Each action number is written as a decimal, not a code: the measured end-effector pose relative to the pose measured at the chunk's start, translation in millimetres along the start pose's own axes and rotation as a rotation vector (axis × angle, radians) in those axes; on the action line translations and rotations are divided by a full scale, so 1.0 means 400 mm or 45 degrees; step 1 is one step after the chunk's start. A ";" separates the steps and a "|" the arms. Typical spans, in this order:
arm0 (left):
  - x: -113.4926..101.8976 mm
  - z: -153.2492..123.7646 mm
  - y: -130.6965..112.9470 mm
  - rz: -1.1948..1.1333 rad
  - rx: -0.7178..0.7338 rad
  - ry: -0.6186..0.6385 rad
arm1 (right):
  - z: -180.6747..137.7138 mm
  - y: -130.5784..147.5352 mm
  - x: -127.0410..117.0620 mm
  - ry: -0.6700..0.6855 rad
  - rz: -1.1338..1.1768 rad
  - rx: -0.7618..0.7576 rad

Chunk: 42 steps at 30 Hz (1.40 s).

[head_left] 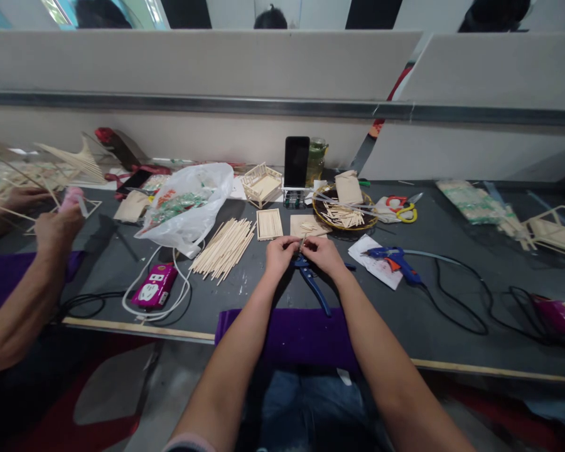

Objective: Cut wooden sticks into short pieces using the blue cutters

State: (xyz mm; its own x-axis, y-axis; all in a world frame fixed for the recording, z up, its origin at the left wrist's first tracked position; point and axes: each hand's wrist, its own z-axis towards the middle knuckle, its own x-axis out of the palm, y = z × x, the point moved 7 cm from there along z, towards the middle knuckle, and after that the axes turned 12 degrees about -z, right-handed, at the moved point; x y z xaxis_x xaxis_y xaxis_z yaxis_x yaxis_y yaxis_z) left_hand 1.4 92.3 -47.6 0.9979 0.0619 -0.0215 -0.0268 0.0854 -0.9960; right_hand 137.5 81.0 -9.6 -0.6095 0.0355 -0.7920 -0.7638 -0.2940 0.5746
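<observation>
My left hand [281, 256] and my right hand [324, 256] meet over the table, fingers pinched closed. A small thin piece shows between the fingertips, too small to name. Under and just in front of my hands lie blue-handled pliers [313, 285], partly hidden by the fingers. Right beyond the fingertips is a flat wooden square [297, 221] with short sticks on it. A small tray made of sticks [269, 224] is to its left, and a heap of wooden sticks [226, 248] lies further left.
A blue glue gun [395, 260] rests on paper at right, its cable trailing. Behind are a basket of short sticks [343, 216], scissors [405, 208], a phone [296, 162] and a stick-built model [262, 184]. A plastic bag [188, 204] and power strip [154, 285] are left, near a co-worker's hand [54, 232].
</observation>
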 end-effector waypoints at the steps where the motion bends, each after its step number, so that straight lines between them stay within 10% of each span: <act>1: -0.001 0.000 0.001 -0.003 0.001 -0.004 | 0.000 -0.001 -0.001 -0.005 -0.001 0.007; 11: 0.005 -0.002 -0.017 0.069 0.051 0.053 | 0.001 -0.005 -0.002 -0.014 0.123 0.045; 23: -0.007 -0.024 -0.068 0.031 0.152 0.117 | -0.010 -0.037 0.018 0.051 1.268 0.544; 42: -0.004 -0.047 -0.143 0.308 0.377 0.095 | -0.006 -0.008 -0.019 -0.135 1.070 0.383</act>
State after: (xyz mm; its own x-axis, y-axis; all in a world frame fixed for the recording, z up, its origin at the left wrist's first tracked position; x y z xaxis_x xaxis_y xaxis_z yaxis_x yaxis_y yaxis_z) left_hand 2.4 68.7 7.7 0.9619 0.0437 -0.2698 -0.2670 0.3615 -0.8933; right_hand 145.1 79.4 -5.7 -0.9974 0.0137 -0.0711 -0.0711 -0.0007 0.9975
